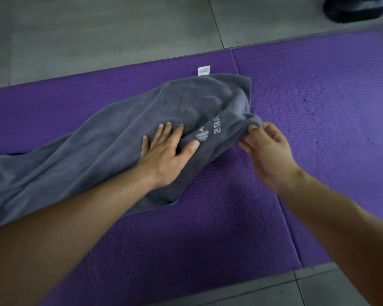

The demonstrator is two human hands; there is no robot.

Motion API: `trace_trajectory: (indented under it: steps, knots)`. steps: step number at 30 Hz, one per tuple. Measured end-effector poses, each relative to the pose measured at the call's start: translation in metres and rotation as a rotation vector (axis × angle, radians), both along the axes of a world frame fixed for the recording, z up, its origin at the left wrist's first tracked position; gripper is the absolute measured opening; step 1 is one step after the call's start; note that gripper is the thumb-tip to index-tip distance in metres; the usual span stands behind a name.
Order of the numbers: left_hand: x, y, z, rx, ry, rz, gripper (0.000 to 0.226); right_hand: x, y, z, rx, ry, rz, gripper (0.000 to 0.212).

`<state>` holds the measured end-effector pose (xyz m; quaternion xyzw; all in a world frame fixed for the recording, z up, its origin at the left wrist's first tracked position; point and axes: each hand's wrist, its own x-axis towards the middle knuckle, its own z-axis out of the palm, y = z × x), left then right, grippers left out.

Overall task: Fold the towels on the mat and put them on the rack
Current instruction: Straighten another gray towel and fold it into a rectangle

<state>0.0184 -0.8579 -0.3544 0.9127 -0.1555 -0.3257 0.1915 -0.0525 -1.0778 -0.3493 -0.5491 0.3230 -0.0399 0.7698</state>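
Pinched between the thumb and curled fingers of the right hand [268,149] is a bunched fold at the near right end of a grey towel [119,129], raised a little off the surface. The left hand [166,155] lies flat on the towel just beside that fold, palm down, fingers straight and slightly spread, thumb out to the side, gripping nothing.

Pale printing [217,127] sits on the cloth between the two hands. It runs sideways to the camera, and only the letters "ARS" can be read, the rest lost in the crease. Next to it is a small pale logo [201,135] of short upright bars, close to the left thumb. A white sewn-in label [204,70] sticks out from the towel's far edge; any writing on it is too small to read.

The towel lies rumpled and unfolded on a purple ribbed mat [318,96], stretching from the right hand away past the left border of the view. A seam crosses the mat on the right-hand side. Grey floor tiles [97,29] lie beyond the mat and at the near right corner. A black object [352,9], cut off by the frame, rests on the tiles at the far right.
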Motion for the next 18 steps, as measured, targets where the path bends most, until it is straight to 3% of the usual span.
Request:
trace_trajectory:
  steps: [2, 5, 9, 11, 14, 18]
  knots:
    - [0.0, -0.002, 0.002, 0.012, 0.003, 0.02, 0.077, 0.005, -0.01, 0.008, 0.151, -0.038, -0.067, 0.017]
    - [0.001, -0.004, 0.003, 0.055, 0.004, 0.007, 0.076, -0.001, -0.029, 0.011, 0.112, 0.012, -0.067, 0.022]
    - [-0.001, -0.006, 0.002, 0.125, -0.011, -0.023, 0.078, -0.026, -0.055, 0.0, -0.339, 0.285, 0.014, 0.022]
    - [-0.003, -0.009, -0.001, 0.157, -0.029, -0.044, 0.079, -0.04, -0.065, -0.005, -0.459, 0.371, 0.074, 0.027]
    - [-0.006, -0.013, -0.009, 0.19, -0.063, -0.07, 0.081, -0.053, -0.066, -0.006, -0.449, 0.398, 0.269, 0.028]
    - [-0.004, -0.02, -0.014, 0.185, -0.105, -0.077, 0.081, -0.059, -0.053, -0.009, -0.766, 0.351, 0.44, 0.025]
